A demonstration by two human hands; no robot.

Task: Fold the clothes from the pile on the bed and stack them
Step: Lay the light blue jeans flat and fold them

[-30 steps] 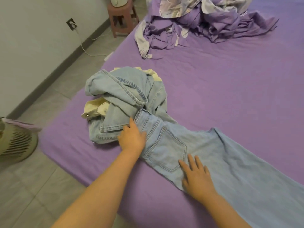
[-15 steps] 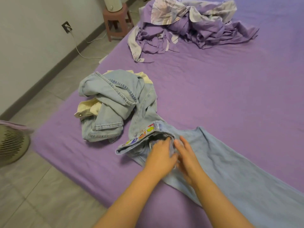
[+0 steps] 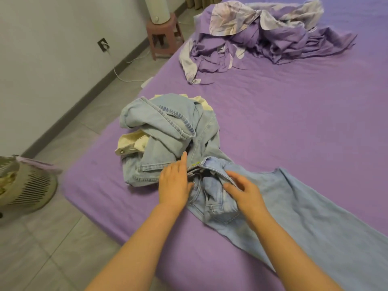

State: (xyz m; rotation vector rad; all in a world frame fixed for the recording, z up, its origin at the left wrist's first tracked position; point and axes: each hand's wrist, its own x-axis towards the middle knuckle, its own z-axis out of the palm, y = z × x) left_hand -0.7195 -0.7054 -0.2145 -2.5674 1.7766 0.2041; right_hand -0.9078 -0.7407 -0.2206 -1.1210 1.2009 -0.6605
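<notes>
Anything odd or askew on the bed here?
The jeans lie flat along the legs, but their waistband is bunched and partly turned over between both hands. Nothing looks damaged or spilled.

A slatted laundry basket (image 3: pixel 25 185) stands on the grey tiled floor (image 3: pixel 52 238), far left of the fingers and beside the bed edge. A pink stool (image 3: pixel 162 36) stands on the floor well beyond the fingers, carrying a white cylindrical object (image 3: pixel 156 8). A wall socket (image 3: pixel 103 45) is set low in the white wall (image 3: pixel 42 49), beyond and left of the fingers. A white cable (image 3: pixel 119 75) runs from the socket down across the floor.
</notes>
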